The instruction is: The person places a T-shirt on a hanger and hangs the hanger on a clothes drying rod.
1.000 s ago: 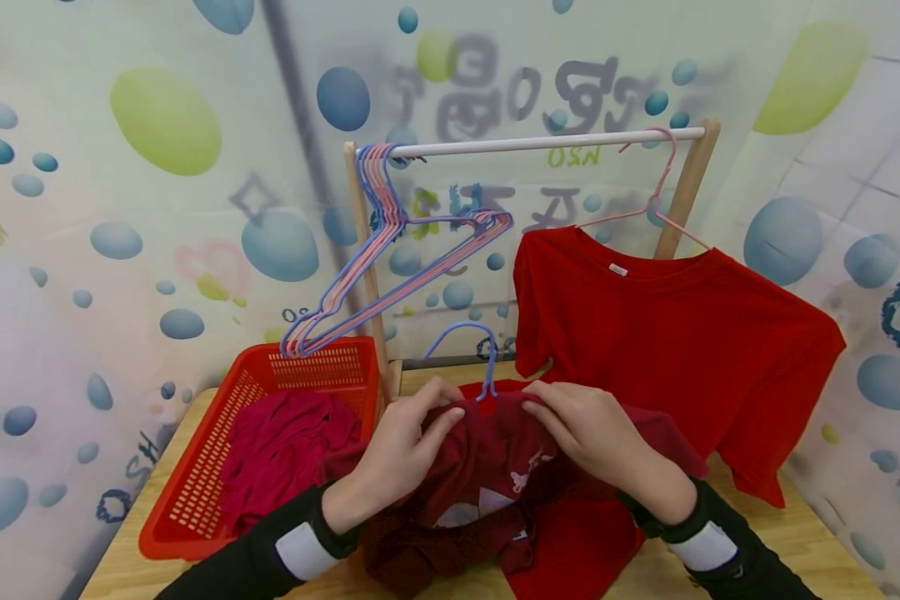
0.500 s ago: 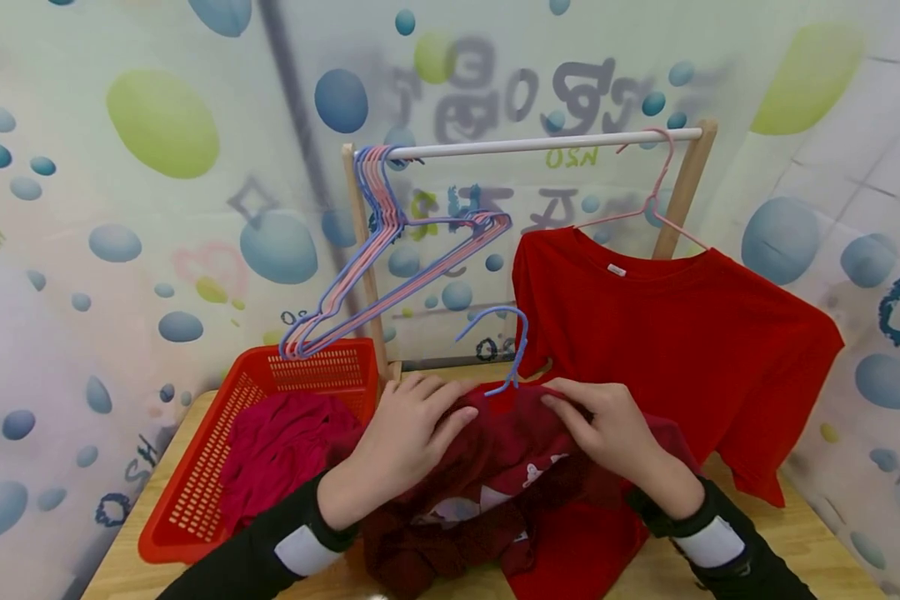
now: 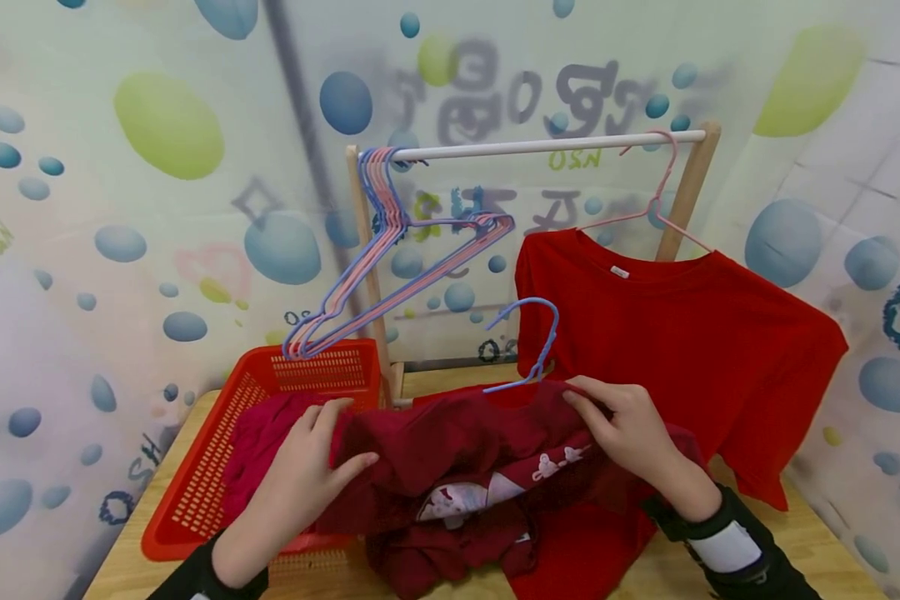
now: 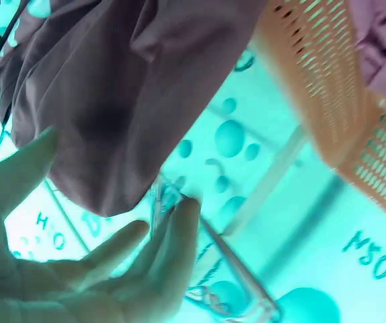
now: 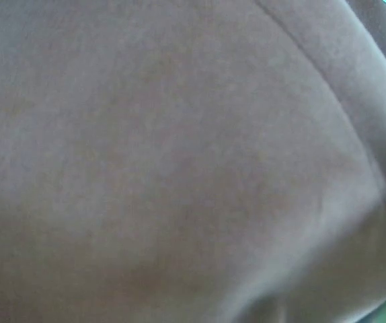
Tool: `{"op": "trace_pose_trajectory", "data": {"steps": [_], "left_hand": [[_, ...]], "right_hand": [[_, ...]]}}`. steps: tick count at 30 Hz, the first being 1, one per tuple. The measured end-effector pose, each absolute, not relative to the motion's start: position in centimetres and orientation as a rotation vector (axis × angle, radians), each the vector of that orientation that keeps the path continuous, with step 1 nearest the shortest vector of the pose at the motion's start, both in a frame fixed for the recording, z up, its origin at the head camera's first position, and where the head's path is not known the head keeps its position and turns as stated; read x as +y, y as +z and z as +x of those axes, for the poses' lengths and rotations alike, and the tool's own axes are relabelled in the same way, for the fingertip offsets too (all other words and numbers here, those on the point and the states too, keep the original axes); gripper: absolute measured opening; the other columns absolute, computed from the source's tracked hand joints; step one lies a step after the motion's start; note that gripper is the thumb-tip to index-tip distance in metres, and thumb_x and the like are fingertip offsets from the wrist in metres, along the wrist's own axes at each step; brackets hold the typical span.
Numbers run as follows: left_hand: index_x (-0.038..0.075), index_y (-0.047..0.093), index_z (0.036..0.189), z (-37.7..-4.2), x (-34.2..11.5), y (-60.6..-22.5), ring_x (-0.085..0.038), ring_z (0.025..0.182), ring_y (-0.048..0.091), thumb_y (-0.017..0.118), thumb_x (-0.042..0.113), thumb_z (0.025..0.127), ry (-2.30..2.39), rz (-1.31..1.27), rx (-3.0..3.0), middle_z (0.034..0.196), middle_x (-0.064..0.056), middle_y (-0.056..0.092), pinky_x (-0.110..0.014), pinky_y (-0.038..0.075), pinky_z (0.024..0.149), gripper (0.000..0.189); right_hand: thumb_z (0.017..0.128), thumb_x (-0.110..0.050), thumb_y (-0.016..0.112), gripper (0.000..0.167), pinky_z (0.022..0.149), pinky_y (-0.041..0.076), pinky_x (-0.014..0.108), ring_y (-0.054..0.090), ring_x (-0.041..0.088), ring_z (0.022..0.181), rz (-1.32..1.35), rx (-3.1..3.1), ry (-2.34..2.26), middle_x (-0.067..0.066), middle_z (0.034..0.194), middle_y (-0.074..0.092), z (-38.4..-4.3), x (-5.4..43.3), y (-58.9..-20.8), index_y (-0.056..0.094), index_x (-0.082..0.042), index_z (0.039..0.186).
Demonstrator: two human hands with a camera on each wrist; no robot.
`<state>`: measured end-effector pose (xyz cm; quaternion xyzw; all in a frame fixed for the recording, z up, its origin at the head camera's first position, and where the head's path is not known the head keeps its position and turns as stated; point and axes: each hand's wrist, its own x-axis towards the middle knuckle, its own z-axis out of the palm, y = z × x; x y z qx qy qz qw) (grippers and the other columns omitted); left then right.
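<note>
A dark red shirt (image 3: 465, 433) with a white picture print is held up over the table. The hook of a blue hanger (image 3: 552, 333) rises from its neckline, tilted to the right; the rest of that hanger is hidden inside. My right hand (image 3: 633, 437) pinches the neckline to the right of the hook, thumb in front. At the shirt's left shoulder is my left hand (image 3: 296, 475), fingers spread and thumb apart. In the left wrist view those fingers (image 4: 179, 249) are straight, beside the hanging cloth. Cloth (image 5: 179, 148) fills nearly the whole right wrist view.
Behind stands a rack with a white rail (image 3: 510, 150). Several blue and pink hangers (image 3: 390, 242) hang at its left end, a bright red shirt (image 3: 667, 333) at its right. A red basket (image 3: 187, 483) holds crimson clothing (image 3: 251, 450). More red cloth (image 3: 592, 550) lies on the wooden table (image 3: 817, 550).
My left hand has let go of the neckline and moved left to the shirt's shoulder. The hanger's hook has shifted right and tilted. My right hand keeps its pinch, slightly farther right.
</note>
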<state>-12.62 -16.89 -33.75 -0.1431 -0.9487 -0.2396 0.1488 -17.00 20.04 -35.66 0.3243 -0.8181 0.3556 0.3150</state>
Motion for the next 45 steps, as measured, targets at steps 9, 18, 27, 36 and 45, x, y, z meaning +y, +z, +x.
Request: {"op": "trace_pose_trajectory", "data": {"steps": [9,18,27,36,45], "left_hand": [[0.012,0.053,0.111,-13.0,-17.7,-34.6,-0.005,0.055,0.043,0.070,0.004,0.083,-0.811,-0.396,-2.826,0.069,0.007,0.055,-0.021,0.038,0.051,0.034],[0.010,0.059,0.097,-14.5,-17.7,-32.7,-0.009,0.063,0.042,0.050,0.016,0.099,-1.308,-0.385,-2.434,0.077,-0.002,0.054,-0.024,0.038,0.057,0.012],[0.012,0.064,0.096,-16.8,-16.9,-34.0,-0.012,0.075,0.051,0.053,0.012,0.097,-1.134,-0.446,-2.712,0.083,0.000,0.061,-0.027,0.044,0.067,0.010],[0.006,0.059,0.119,-16.0,-16.5,-32.8,-0.026,0.104,0.054,0.047,-0.004,0.093,-0.853,-0.540,-2.578,0.114,-0.013,0.059,-0.043,0.048,0.084,0.030],[0.007,0.057,0.129,-14.1,-13.7,-32.0,-0.022,0.116,0.053,0.067,0.008,0.086,-0.726,-1.013,-2.219,0.122,-0.006,0.061,-0.039,0.041,0.099,0.044]], "right_hand": [[0.079,0.007,0.068,0.025,0.052,0.037,0.012,0.041,-0.004,0.056,0.842,-2.198,0.934,-0.009,0.072,0.064,-17.1,20.9,-35.8,0.070,-0.013,0.094],[0.079,0.011,0.065,0.026,0.054,0.041,0.012,0.046,-0.006,0.055,0.986,-2.210,1.038,-0.006,0.071,0.066,-17.2,22.4,-35.9,0.072,-0.007,0.096],[0.081,0.016,0.060,0.026,0.048,0.035,0.016,0.040,-0.003,0.053,0.954,-2.166,1.125,-0.010,0.057,0.047,-17.3,23.7,-35.7,0.068,-0.003,0.096],[0.081,0.017,0.058,0.024,0.049,0.036,0.017,0.045,-0.001,0.055,0.933,-2.161,1.137,-0.008,0.063,0.054,-17.3,23.4,-35.6,0.068,-0.001,0.094],[0.085,0.007,0.062,0.028,0.054,0.042,0.015,0.050,-0.003,0.059,0.952,-2.253,1.089,-0.013,0.068,0.059,-16.9,21.1,-33.7,0.068,-0.018,0.096]]}}
